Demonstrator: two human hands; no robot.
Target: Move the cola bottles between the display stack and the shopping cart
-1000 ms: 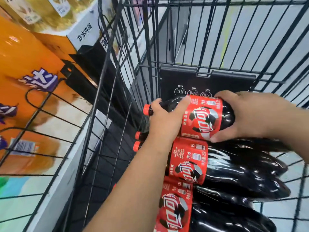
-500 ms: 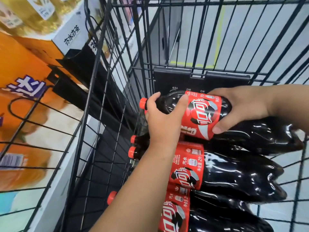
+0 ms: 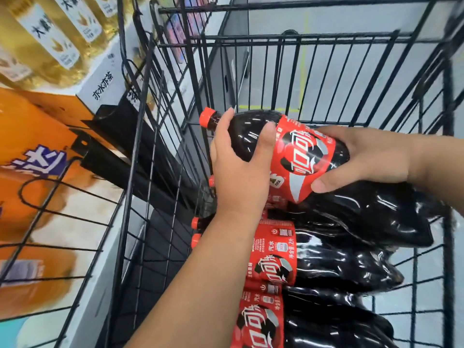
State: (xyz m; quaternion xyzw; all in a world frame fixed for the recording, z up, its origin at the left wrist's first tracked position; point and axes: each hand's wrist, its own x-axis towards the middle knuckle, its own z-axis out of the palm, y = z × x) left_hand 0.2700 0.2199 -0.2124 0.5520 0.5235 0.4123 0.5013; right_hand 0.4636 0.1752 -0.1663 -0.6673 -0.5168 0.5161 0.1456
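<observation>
A large cola bottle [image 3: 305, 149] with a red label and red cap lies on its side, cap to the left, held above the other bottles inside the black wire shopping cart [image 3: 140, 151]. My left hand [image 3: 241, 167] grips its neck and shoulder. My right hand [image 3: 364, 156] grips its body just right of the label. Several more cola bottles [image 3: 334, 267] lie stacked on their sides in the cart below, caps pointing left. The display stack is not in view.
Left of the cart stand orange drink cartons [image 3: 32, 151] and golden tea bottles [image 3: 47, 38] on a display. A black wire rack [image 3: 50, 212] sits between them and the cart. Grey floor [image 3: 351, 71] shows beyond the cart's far wall.
Both hands have lifted the held cola bottle up off the stacked bottles, toward the cart's far upper part. The view has tilted and shifted.
</observation>
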